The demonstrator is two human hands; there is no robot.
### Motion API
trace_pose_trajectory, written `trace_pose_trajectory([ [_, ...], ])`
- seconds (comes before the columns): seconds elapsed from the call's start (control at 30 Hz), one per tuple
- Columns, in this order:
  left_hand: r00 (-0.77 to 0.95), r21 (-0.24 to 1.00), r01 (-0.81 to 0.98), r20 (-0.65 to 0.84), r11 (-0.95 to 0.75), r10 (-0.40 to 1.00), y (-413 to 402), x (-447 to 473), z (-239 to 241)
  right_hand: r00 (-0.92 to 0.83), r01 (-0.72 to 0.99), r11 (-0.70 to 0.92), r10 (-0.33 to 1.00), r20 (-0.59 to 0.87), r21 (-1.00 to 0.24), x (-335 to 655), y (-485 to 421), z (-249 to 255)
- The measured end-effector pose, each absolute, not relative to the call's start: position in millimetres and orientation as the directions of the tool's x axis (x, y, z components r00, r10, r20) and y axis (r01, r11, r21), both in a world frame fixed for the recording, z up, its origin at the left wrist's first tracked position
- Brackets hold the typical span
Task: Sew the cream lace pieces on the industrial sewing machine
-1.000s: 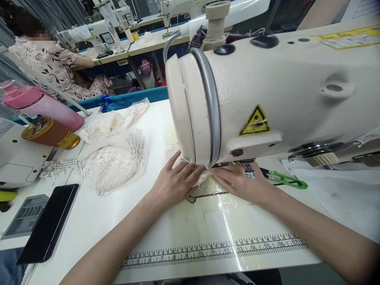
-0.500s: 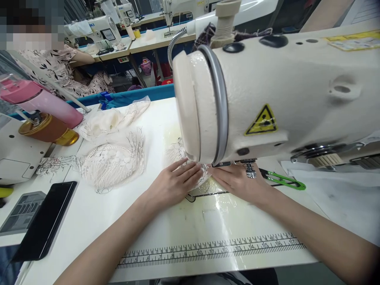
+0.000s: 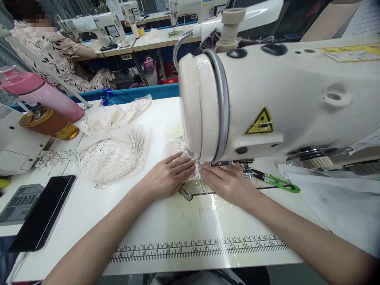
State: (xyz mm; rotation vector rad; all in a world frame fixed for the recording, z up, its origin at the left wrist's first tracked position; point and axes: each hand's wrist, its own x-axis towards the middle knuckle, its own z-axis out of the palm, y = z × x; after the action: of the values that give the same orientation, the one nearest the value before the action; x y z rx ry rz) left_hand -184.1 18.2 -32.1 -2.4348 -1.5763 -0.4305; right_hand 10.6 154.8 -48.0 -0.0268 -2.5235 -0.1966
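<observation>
Left hand point(image 3: 166, 178) lies flat on the table point(image 3: 97, 198), palm down, fingers stretched out and close together, tips pressing on a small lace piece point(image 3: 196, 174)

Right hand point(image 3: 228, 184) likewise flat, palm down, fingers extended toward the left hand; fingertips touch the same lace piece from the other side. Neither hand pinches or grips anything; both press the fabric down

Lace piece sits on the machine bed right under the head end of the sewing machine point(image 3: 282, 99), between the two sets of fingertips; part of it trails off behind, past the left hand. Needle area is hidden by the machine head

Green thread snips point(image 3: 276, 182) lie on the bed just beside the right wrist, untouched

Printed ruler strip point(image 3: 196, 249) runs along the near table edge, both forearms crossing above it

Left of the hands: a heap of white lace point(image 3: 111, 160), near but apart from the left hand; a second, paler bundle point(image 3: 115, 114) behind it. Black phone point(image 3: 41, 215) lies face up further left. Pink bottle point(image 3: 44, 101) rests tilted over an amber container point(image 3: 49, 124) at the far left

Yellow warning sticker point(image 3: 261, 122) on the machine's front

Another person point(image 3: 56, 55) in a patterned top sits at a bench in the background, upper left
</observation>
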Motion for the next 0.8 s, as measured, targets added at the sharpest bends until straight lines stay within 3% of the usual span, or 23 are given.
trace_pose_trajectory([
  [0.17,0.353,-0.05,0.928,0.429,-0.369,0.831,19,-178,-30,-0.809,0.071,0.996,0.029,0.587,0.048,7,150,-42],
  [0.5,0.43,-0.179,0.901,0.498,-0.396,0.753,19,-171,-30,-0.772,-0.069,0.997,-0.07,0.632,0.027,4,149,-38],
  [0.8,0.333,0.012,0.931,0.379,-0.364,0.863,20,-170,-39,-0.793,-0.11,0.99,-0.037,0.608,-0.083,9,149,-47],
])
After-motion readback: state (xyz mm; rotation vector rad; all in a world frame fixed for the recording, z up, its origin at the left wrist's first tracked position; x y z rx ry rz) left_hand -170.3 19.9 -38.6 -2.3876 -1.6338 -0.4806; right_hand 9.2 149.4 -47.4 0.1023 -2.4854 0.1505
